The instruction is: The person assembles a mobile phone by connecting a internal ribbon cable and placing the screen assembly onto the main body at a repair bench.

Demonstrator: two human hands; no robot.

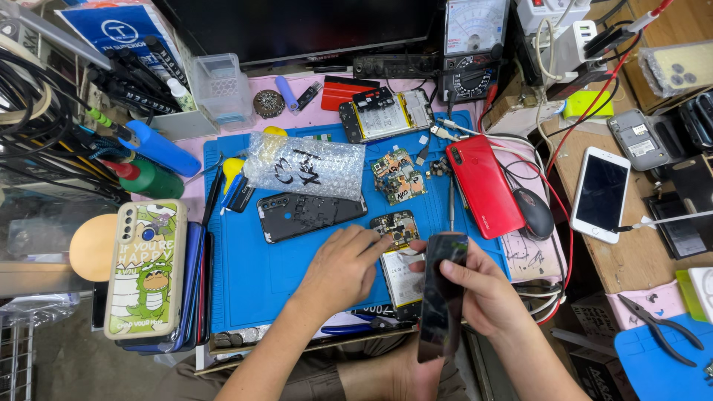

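My right hand (pixel 483 289) grips a dark glossy phone screen panel (pixel 440 297), tilted on edge above the opened phone body with its white battery (pixel 403 278). My left hand (pixel 343 267) rests on the blue work mat (pixel 260 267), its fingertips touching the small circuit board (pixel 395 226) at the top of that opened phone. A black back cover (pixel 308 215) lies just beyond my left hand.
On the mat lie a bubble-wrap bag (pixel 304 165), a loose green circuit board (pixel 399 177), a red phone (pixel 483 186) and another opened phone (pixel 386 115). A cartoon phone case (pixel 145 267) sits left. A white phone (pixel 600 194), mouse (pixel 534 213) and pliers (pixel 661 321) sit right.
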